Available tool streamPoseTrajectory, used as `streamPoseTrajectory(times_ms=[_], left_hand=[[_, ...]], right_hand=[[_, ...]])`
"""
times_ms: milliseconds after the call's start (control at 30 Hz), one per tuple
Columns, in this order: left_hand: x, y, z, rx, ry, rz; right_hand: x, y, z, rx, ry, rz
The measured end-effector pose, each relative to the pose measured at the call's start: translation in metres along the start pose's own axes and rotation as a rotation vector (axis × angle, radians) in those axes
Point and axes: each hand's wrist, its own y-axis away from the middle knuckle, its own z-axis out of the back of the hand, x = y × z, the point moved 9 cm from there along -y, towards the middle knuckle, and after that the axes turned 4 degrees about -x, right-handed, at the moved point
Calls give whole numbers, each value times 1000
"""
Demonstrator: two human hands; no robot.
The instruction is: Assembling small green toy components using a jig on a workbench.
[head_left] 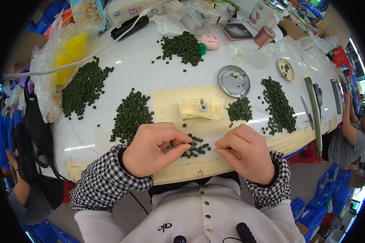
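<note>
Nearest to the camera is the white top [182, 210] of the person, with buttons down its middle and black-and-white checked cuffs [105, 178]. Above it, both hands are over the near side of the bench [198, 77]. The left hand [156, 148] has thumb and forefinger close together, as in a pinch; the right hand [249, 154] has the same form, its fingertips pointing to the left. What is between the fingertips is too small for me to tell, in either hand. Between the hands lies a loose group of small dark green pieces [196, 150]. A little farther stands a fixture [194, 110] with yellowish covering and a short upright pin. Beside it on the right is a small green heap [239, 109]; larger heaps lie at the left [132, 115] and farther right [280, 107]. Behind the fixture is a round metal dish [234, 83]. Toward the far edge, another green heap [182, 47] lies near a pink round object [211, 41], and beyond stands a white mug [260, 17].
</note>
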Motion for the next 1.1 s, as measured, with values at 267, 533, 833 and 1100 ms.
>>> streamPoseTrajectory(times_ms=[267, 533, 833, 1100], left_hand=[[19, 3, -6, 80, 468, 239], [26, 5, -13, 98, 839, 450], [29, 9, -9, 131, 732, 502], [29, 8, -7, -18, 797, 498]], right_hand=[[8, 4, -20, 4, 121, 95], [5, -1, 2, -116, -115, -46], [3, -14, 1, -128, -425, -60], [-19, -9, -25, -16, -958, -306]])
